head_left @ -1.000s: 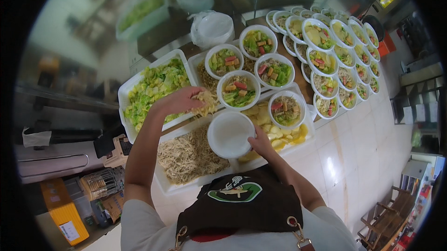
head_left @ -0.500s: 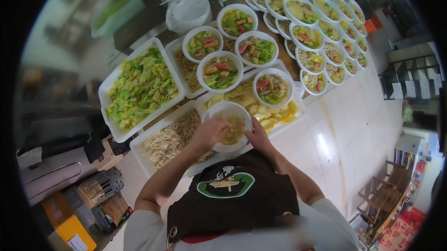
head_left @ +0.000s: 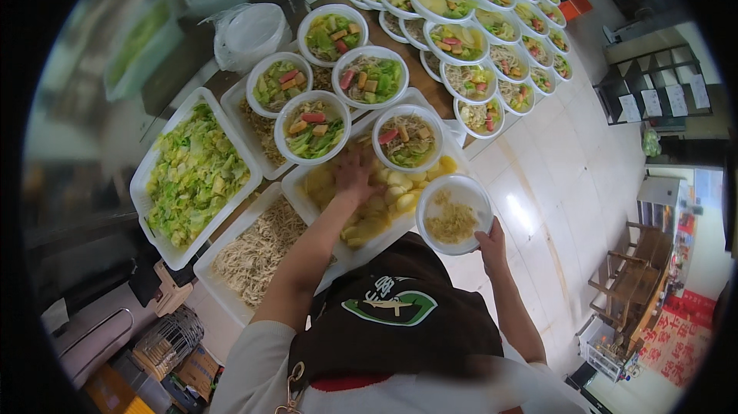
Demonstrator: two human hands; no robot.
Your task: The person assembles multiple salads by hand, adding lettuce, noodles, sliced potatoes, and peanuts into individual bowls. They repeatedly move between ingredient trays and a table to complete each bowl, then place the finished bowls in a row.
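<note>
My right hand grips the rim of a white plastic bowl, fingers closed on its right side. A small heap of pale yellowish shreds lies in the bowl. My left hand reaches down among yellow potato slices in a white tray, its fingers spread over them and their tips partly hidden. Just beyond that hand, two filled bowls stand at the tray's far side: one bowl with greens and pink and tan pieces, and one bowl with noodle-like shreds.
To the left are a tray of chopped green lettuce-like leaves and a tray of pale shreds. Several filled bowls crowd the far right of the table, some stacked. A plastic bag of white containers lies at the back.
My left hand has left the bowl and gone into the potato slices. My right hand has carried the bowl to the right. The view has shifted, so the table appears further left.
</note>
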